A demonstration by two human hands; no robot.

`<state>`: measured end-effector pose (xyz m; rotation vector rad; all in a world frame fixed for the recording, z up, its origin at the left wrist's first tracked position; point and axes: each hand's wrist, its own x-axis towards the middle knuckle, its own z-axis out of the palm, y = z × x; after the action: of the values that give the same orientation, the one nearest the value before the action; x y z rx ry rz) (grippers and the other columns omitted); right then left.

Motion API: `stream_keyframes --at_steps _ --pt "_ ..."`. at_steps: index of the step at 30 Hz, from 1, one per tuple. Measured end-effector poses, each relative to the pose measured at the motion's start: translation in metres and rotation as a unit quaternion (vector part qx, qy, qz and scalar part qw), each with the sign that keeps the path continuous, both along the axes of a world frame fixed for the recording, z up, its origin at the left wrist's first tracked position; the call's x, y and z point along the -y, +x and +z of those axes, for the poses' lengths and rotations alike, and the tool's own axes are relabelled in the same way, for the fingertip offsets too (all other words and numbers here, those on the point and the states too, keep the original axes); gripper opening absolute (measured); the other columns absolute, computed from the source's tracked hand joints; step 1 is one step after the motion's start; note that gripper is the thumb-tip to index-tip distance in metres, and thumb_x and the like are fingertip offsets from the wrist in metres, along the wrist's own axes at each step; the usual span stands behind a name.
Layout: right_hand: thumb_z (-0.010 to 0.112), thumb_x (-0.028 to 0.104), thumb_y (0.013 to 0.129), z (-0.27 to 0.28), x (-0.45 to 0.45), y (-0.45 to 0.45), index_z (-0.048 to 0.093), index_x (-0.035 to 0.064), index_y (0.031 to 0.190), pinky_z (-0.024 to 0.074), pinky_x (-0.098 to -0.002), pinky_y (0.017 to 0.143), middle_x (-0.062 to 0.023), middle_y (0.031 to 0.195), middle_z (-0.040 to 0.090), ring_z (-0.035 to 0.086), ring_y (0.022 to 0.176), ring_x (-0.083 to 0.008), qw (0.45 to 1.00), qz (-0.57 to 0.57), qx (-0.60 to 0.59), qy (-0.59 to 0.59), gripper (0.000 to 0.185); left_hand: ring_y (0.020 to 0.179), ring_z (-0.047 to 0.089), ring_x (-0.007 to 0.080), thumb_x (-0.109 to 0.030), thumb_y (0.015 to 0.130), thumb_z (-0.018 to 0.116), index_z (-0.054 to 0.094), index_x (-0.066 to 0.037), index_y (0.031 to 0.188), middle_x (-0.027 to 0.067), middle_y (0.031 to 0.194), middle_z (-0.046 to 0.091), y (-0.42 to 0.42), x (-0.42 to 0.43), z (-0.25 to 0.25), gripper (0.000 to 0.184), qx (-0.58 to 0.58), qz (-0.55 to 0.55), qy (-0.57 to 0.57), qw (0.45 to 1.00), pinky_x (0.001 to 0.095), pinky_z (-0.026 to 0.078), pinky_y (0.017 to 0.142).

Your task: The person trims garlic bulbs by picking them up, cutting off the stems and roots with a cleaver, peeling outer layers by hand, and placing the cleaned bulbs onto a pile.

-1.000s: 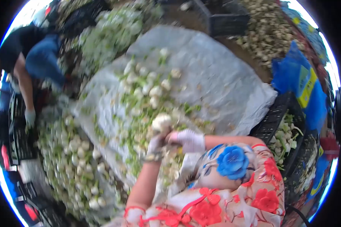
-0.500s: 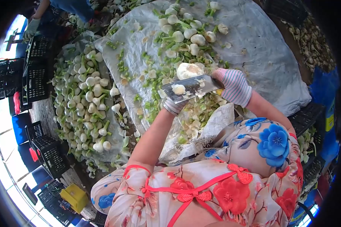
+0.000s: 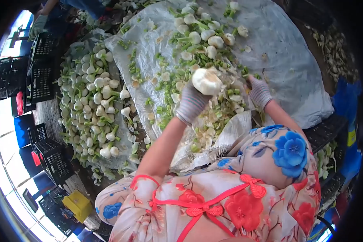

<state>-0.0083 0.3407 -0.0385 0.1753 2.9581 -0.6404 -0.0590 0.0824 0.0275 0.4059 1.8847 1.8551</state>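
Observation:
A large white garlic bulb (image 3: 207, 81) rests in my left hand (image 3: 192, 103), whose gloved fingers are wrapped round it from below. It is held above a heap of cut green stem pieces and papery skins (image 3: 213, 133). To its right is my right hand (image 3: 260, 92), in a striped glove and closed around a knife handle. The blade hardly shows, turned away or edge-on. Farther up the sheet lie several trimmed garlic bulbs (image 3: 215, 42) among green scraps.
A white plastic sheet (image 3: 282, 52) spreads before me. On the left lies a big pile of garlic with stems (image 3: 90, 105). Black crates (image 3: 41, 84) and a yellow container (image 3: 77, 205) stand farther left. Another person's gloved hand (image 3: 38, 26) is at top left.
The knife's broad blade, seen flat across the bulb before, has swung away with my right hand, moving right and slightly down. The bulb in my left hand is now fully visible.

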Motion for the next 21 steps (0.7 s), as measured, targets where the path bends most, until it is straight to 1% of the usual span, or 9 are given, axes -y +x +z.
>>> stream_keyframes --at_steps 2,4,7,11,14,16,18,19,21 --pt "0.061 0.009 0.073 0.021 0.013 -0.005 0.051 0.0038 0.094 0.047 -0.0341 0.061 -0.0143 0.072 0.059 0.059 0.066 -0.0272 0.998 -0.012 -0.042 -0.053 0.024 0.103 0.053 0.0176 -0.009 0.078 0.06 0.045 -0.004 0.115 0.0073 0.11 0.056 -0.014 0.012 0.005 0.041 -0.15 -0.082 -0.235 0.957 0.0327 0.043 0.092" --pt "0.061 0.008 0.072 0.071 0.036 -0.011 0.052 0.0039 0.094 0.047 -0.0343 0.06 -0.0141 0.072 0.059 0.059 0.066 -0.0278 0.991 0.042 -0.057 -0.116 0.024 0.115 0.044 0.0189 -0.035 0.084 0.051 0.04 -0.015 0.125 0.0033 0.124 0.047 -0.014 0.015 -0.017 0.047 -0.052 -0.099 -0.209 0.972 0.0314 0.034 0.099" --pt "0.062 0.009 0.07 0.117 0.061 -0.014 0.052 0.0051 0.092 0.0466 -0.0379 0.058 -0.0151 0.074 0.06 0.059 0.068 -0.0336 0.965 0.149 -0.056 -0.208 0.025 0.097 0.055 0.0167 -0.013 0.077 0.064 0.047 -0.006 0.113 0.0063 0.107 0.058 0.0 0.011 -0.013 0.04 -0.144 -0.028 -0.18 0.973 0.0318 0.044 0.089" --pt "0.06 0.001 0.062 0.108 0.066 -0.02 0.053 0.0056 0.09 0.0467 -0.0375 0.058 -0.0143 0.073 0.059 0.059 0.069 -0.0337 0.948 0.215 -0.081 -0.219 0.03 0.092 0.057 0.0164 -0.014 0.075 0.068 0.05 -0.004 0.111 0.0056 0.105 0.06 0.008 0.024 -0.01 0.042 -0.071 -0.051 -0.205 0.975 0.031 0.047 0.083" --pt "0.058 -0.002 0.059 0.091 0.06 -0.016 0.053 0.0058 0.09 0.0466 -0.0382 0.058 -0.0147 0.074 0.058 0.059 0.07 -0.0337 0.953 0.212 -0.081 -0.201 0.033 0.088 0.06 0.0163 -0.012 0.073 0.069 0.053 -0.003 0.109 0.0062 0.102 0.061 0.013 0.026 -0.028 0.04 -0.011 -0.01 -0.061 0.998 0.0294 0.049 0.077" --pt "0.059 -0.002 0.058 0.091 0.061 -0.011 0.053 0.0059 0.09 0.0466 -0.0382 0.059 -0.0152 0.073 0.058 0.059 0.071 -0.0338 0.95 0.217 -0.097 -0.205 0.033 0.085 0.061 0.0159 -0.009 0.073 0.068 0.053 -0.004 0.109 0.0065 0.099 0.063 0.015 0.029 -0.018 0.039 -0.097 -0.033 -0.075 0.992 0.0279 0.051 0.073" --pt "0.059 0.0 0.061 0.081 0.059 -0.01 0.052 0.0058 0.089 0.0466 -0.0377 0.059 -0.0151 0.074 0.058 0.059 0.07 -0.0334 0.953 0.205 -0.098 -0.198 0.029 0.091 0.06 0.0155 -0.012 0.076 0.066 0.052 -0.005 0.111 0.0067 0.104 0.061 0.012 0.025 -0.009 0.039 -0.068 -0.069 -0.133 0.986 0.0291 0.049 0.079" --pt "0.06 0.001 0.065 0.072 0.054 -0.013 0.052 0.0057 0.088 0.0466 -0.0372 0.059 -0.015 0.075 0.058 0.059 0.07 -0.033 0.957 0.195 -0.108 -0.187 0.026 0.095 0.057 0.0153 -0.012 0.077 0.064 0.05 -0.005 0.113 0.0066 0.108 0.059 0.007 0.02 -0.005 0.039 -0.212 -0.101 -0.229 0.945 0.0297 0.048 0.082" --pt "0.06 0.004 0.069 0.009 0.035 -0.009 0.051 0.0056 0.087 0.0469 -0.0367 0.059 -0.0153 0.075 0.058 0.058 0.07 -0.0328 0.958 0.139 -0.08 -0.24 0.021 0.108 0.05 0.0154 -0.013 0.08 0.059 0.045 -0.007 0.118 0.0064 0.116 0.054 0.014 0.009 -0.003 0.041 0.104 -0.081 -0.006 0.991 0.0309 0.043 0.09"
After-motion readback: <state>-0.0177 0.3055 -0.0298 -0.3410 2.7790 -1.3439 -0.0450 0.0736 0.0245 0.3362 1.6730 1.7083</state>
